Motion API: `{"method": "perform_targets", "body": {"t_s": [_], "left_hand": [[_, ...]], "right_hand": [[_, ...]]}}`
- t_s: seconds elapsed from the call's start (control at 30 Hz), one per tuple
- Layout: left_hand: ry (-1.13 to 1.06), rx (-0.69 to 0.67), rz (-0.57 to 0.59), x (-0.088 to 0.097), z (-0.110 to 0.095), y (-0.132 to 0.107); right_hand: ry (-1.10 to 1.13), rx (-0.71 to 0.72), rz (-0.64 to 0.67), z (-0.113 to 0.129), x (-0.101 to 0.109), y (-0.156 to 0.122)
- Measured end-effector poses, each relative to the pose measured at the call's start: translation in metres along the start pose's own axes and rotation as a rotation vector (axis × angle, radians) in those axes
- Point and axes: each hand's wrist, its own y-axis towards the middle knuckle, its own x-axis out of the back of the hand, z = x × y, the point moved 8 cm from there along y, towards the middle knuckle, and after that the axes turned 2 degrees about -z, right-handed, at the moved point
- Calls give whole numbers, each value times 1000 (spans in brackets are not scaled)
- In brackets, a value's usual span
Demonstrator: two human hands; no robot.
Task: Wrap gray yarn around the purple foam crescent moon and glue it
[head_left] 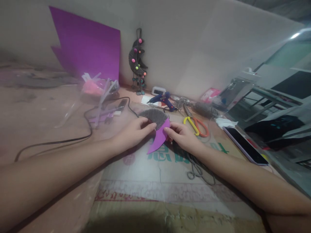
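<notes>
Between my two hands is a crescent-shaped purple foam cutout [160, 138], its upper part wrapped in dark grey yarn [154, 117]. My left hand [139, 129] grips the wrapped part, thumb on top. On the bare purple part, my right hand [178, 134] pinches near the outer edge, thumb in front and fingers partly hidden behind. Loose grey yarn [198, 173] trails onto the mat below my right hand. Just right of the piece lie scissors [196, 125] with a yellow and an orange handle.
A blue glue gun [163, 100] lies behind the piece. A finished moon ornament with pompoms [137, 61] hangs on the wall beside a purple sheet [94, 45]. Glue sticks [103, 103] and a black cable [55, 141] are left; a phone [245, 145] lies right.
</notes>
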Motion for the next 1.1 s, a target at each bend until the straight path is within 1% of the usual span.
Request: {"method": "perform_targets", "body": {"t_s": [0.1, 0.33, 0.67, 0.9, 1.1], "left_hand": [[16, 0, 13, -1, 1, 0], [65, -6, 55, -3, 0, -2], [202, -56, 48, -2, -3, -2], [147, -61, 57, -4, -4, -1], [91, -66, 58, -3, -4, -1]], "right_hand": [[13, -3, -12, 0, 1, 0], [-10, 18, 5, -1, 1, 0], [-58, 32, 41, 5, -3, -2], [-80, 40, 53, 4, -3, -2], [-49, 35, 13, 0, 0, -1]]}}
